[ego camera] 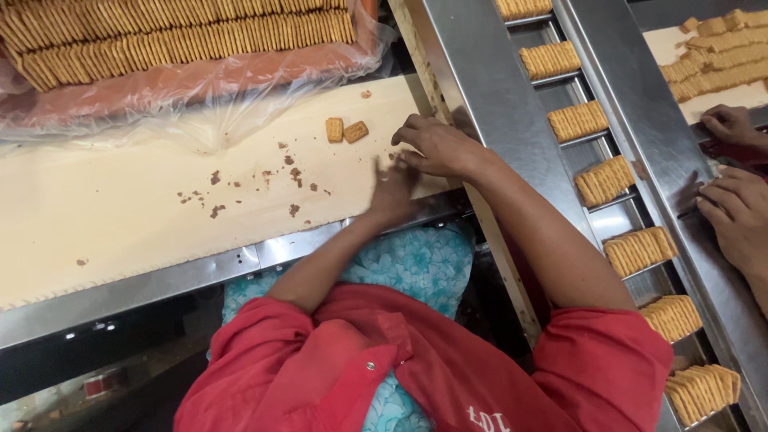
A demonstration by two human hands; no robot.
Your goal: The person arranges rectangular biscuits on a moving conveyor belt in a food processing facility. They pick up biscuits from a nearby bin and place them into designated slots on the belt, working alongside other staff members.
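Two loose biscuits (346, 130) on cream belt (120, 208), just beyond empty, slack-fingered left hand (394, 190) and right hand (436, 148).

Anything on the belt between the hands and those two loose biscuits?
Nothing visible. The right hand and the blurred left hand rest on the cream belt; the two loose biscuits lie just beyond, with bare belt between. The crumbs lie off to the side.

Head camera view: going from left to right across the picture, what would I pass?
Scattered crumbs → two loose biscuits → left hand → right hand → steel channel carrying biscuit stacks → another person's hands at the far right.
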